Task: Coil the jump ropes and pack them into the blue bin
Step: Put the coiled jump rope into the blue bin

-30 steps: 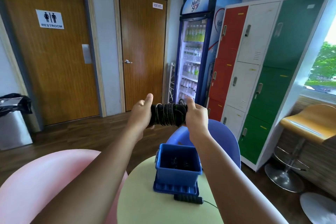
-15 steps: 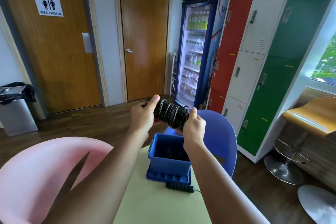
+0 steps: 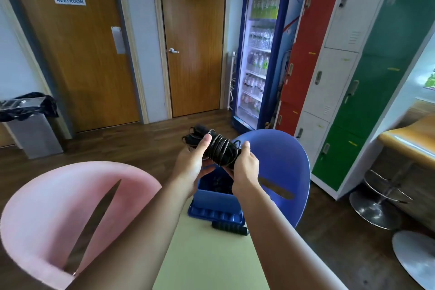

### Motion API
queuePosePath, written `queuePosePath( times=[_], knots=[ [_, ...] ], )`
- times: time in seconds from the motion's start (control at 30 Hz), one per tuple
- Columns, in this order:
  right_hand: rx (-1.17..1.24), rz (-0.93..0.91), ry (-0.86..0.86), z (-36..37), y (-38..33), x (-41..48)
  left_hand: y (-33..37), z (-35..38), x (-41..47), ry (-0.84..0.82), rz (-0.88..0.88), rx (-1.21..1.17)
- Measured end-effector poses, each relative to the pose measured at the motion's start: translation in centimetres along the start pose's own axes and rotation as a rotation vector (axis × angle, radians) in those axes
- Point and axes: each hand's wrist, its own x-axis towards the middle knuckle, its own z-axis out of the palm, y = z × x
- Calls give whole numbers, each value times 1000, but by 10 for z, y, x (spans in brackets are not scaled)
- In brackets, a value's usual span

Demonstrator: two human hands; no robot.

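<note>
A black jump rope, its cord wound tightly around the handles, hangs tilted just above the blue bin. My left hand grips its upper left end and my right hand grips its lower right end. The bin stands on the pale green table, resting on a blue lid, with dark rope showing inside it. A second black rope handle lies on the table against the bin's near side.
A pink chair stands left of the table and a blue chair behind the bin. Coloured lockers and a drinks fridge line the right wall. A metal waste bin stands far left, stools at the right.
Both hands have lowered the coiled rope toward the bin and tilted it, right end down. The camera view has dipped and moved closer.
</note>
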Motion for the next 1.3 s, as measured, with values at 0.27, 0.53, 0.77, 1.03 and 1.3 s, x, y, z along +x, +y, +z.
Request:
queuePosePath(
  times=[0.27, 0.53, 0.77, 1.03, 1.3],
  knots=[
    [-309, -54, -115, -1, 14, 30, -6, -5, 48, -28, -65, 55],
    [-593, -50, -34, -10, 40, 89, -38, -18, 144, -52, -165, 291],
    [-1037, -41, 62, -25, 85, 162, -83, -35, 228, -2, -205, 711],
    [-1184, 16, 134, -39, 150, 211, -142, -33, 284, -211, -83, 937],
    [-1141, -74, 149, -52, 199, 221, -184, -25, 302, -326, -74, 1544]
  ],
)
